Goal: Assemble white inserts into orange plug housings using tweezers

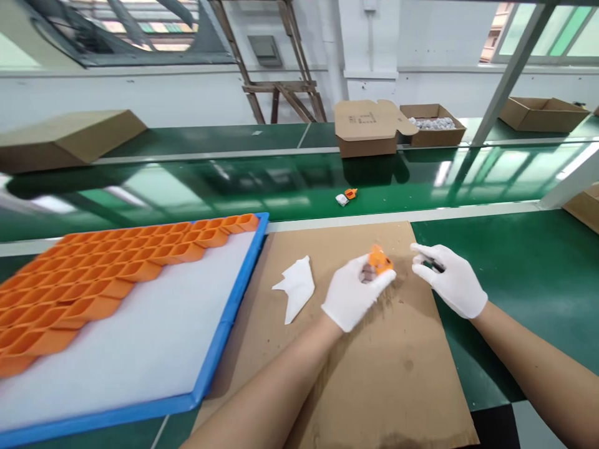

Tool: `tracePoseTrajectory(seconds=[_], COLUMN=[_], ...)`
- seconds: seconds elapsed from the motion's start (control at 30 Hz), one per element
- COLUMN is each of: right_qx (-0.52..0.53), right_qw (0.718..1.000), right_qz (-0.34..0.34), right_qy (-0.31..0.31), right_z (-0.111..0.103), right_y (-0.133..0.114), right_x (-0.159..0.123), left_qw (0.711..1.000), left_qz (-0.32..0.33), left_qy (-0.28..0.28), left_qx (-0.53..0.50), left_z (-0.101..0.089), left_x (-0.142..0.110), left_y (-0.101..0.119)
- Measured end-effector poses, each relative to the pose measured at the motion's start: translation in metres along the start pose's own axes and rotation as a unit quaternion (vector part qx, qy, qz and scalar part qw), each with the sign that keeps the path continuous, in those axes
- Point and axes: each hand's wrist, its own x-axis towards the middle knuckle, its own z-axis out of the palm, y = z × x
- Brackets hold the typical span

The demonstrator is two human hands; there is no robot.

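Observation:
My left hand (352, 288), in a white glove, grips a small orange plastic part (380, 259) between thumb and fingers above the cardboard sheet (374, 374). To its right, my gloved right hand (452, 277) is closed around a small dark object (435, 264); most of it is hidden by the fingers, so its kind cannot be made out. The two hands are apart. Left of my left hand, a torn piece of white paper or cloth (299, 288) lies on the cardboard.
A blue-rimmed tray (219, 340) with rows of orange cup-like pieces (140, 269) stands at left. Beyond, an orange piece (350, 193) and a small white packet (342, 199) lie on the green belt (290, 193). Cardboard boxes (367, 146) line the back shelf; a metal post (510, 75) rises at right.

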Motion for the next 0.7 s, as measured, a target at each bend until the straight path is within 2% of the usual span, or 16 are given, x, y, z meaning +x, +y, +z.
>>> tracePoseTrajectory(seconds=[0.07,0.1,0.23,0.3,0.5,0.6,0.7], right_qx=[0.026,0.04,0.107,0.093,0.032,0.013,0.048], right_qw=[0.999,0.998,0.977,0.973,0.973,0.986,0.993], right_qz=[-0.009,-0.016,-0.014,0.002,-0.019,0.009,0.032], right_qy=[-0.029,-0.055,-0.185,-0.211,-0.227,-0.167,-0.103], right_z=[-0.002,-0.002,0.004,0.007,0.013,0.023,0.037], right_y=[-0.003,-0.005,-0.015,-0.022,-0.043,-0.046,-0.05], right_x=[-0.003,-0.004,-0.007,-0.006,0.0,0.011,0.028], left_qw=[0.99,0.985,0.98,0.984,0.987,0.996,0.995], left_qz=[0.068,0.086,0.109,0.099,0.068,0.05,0.055], left_qy=[0.017,0.005,-0.034,-0.025,0.043,0.062,0.08], left_qx=[0.124,0.151,0.161,0.149,0.14,0.042,-0.016], left_z=[0.006,0.008,0.011,0.01,0.005,0.0,-0.006], left_x=[-0.001,-0.002,-0.001,0.001,0.006,0.009,0.015], left_y=[-0.009,-0.014,-0.028,-0.031,-0.026,-0.019,-0.014])
